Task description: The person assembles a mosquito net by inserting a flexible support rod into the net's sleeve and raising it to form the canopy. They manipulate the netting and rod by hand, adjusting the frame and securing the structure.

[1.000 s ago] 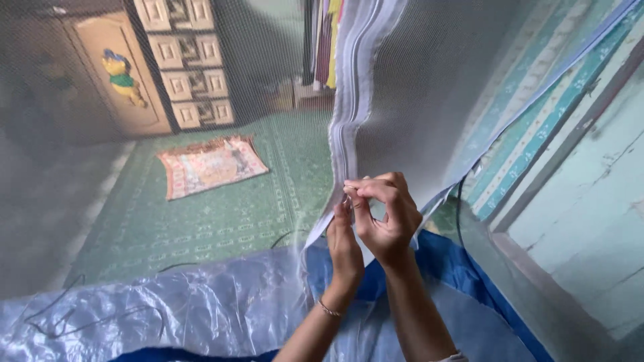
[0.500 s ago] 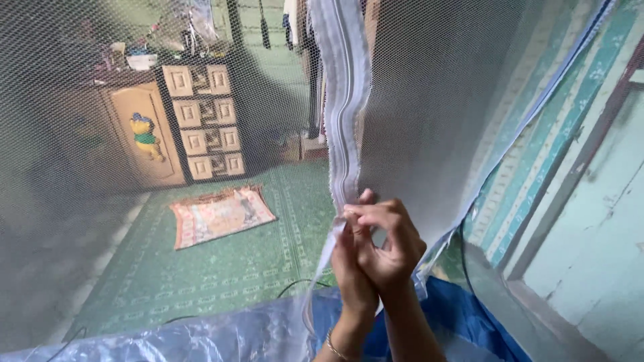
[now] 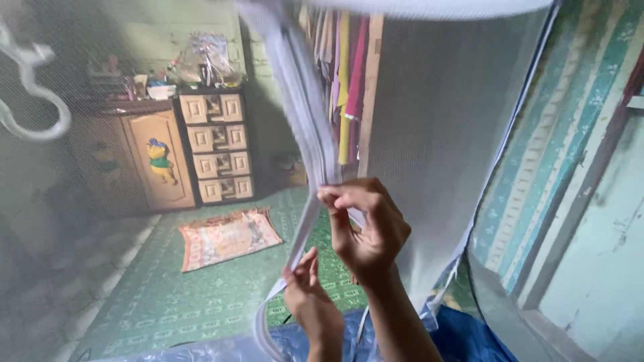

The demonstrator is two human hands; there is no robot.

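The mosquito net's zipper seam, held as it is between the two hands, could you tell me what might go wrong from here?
1. The right hand pinches the zipper strip high up while the left hand grips it lower; pulling them apart hard might tear the thin net.
2. The strip bends between the hands, so mesh could perhaps bunch or snag there.
3. The picture is blurred; whether a slider is held cannot be told, so the grip may slip.

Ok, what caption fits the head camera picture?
Right hand and left hand grip the mosquito net's zipper edge.
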